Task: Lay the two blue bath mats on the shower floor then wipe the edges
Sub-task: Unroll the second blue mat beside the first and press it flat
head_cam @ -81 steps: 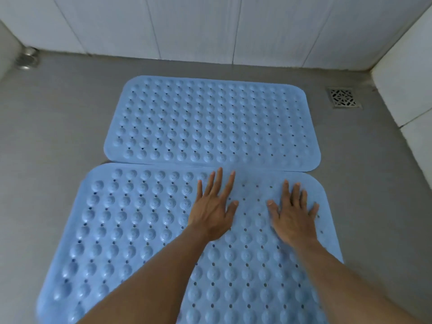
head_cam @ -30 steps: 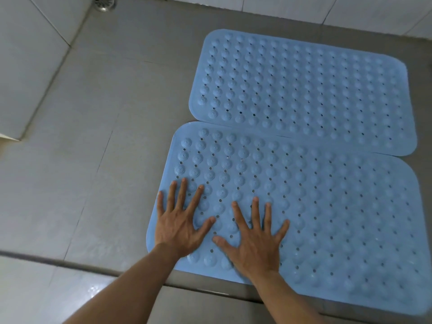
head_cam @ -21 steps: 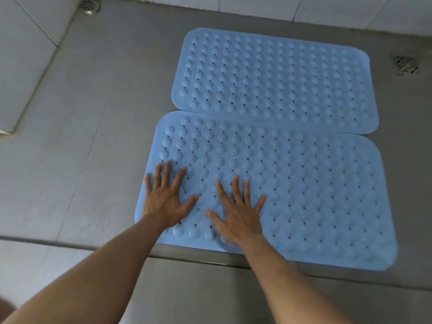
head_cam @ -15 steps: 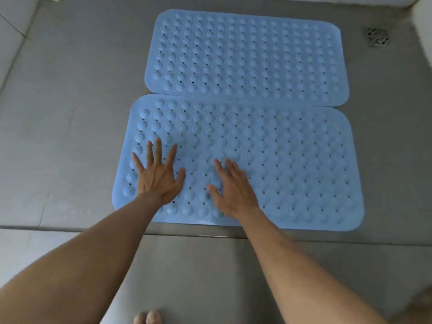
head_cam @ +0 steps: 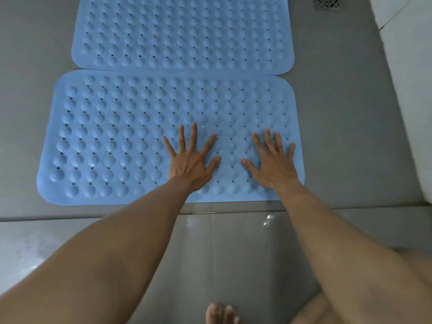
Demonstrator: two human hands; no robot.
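Two blue bath mats with raised bumps and small holes lie flat on the grey shower floor, long sides touching. The far mat runs off the top of the view. The near mat lies along the shower's front edge. My left hand presses flat on the near mat right of its middle, fingers spread. Flat on the same mat, near its right end, lies my right hand, fingers straight. Neither hand holds anything.
A metal floor drain sits at the top right. A white tiled wall stands to the right. A step edge separates the shower floor from the glossy tiles nearer me, where my toes show.
Both hands have slid along the near mat from its left end to its right end, staying flat. The view has dropped, showing more of the tiles in front.
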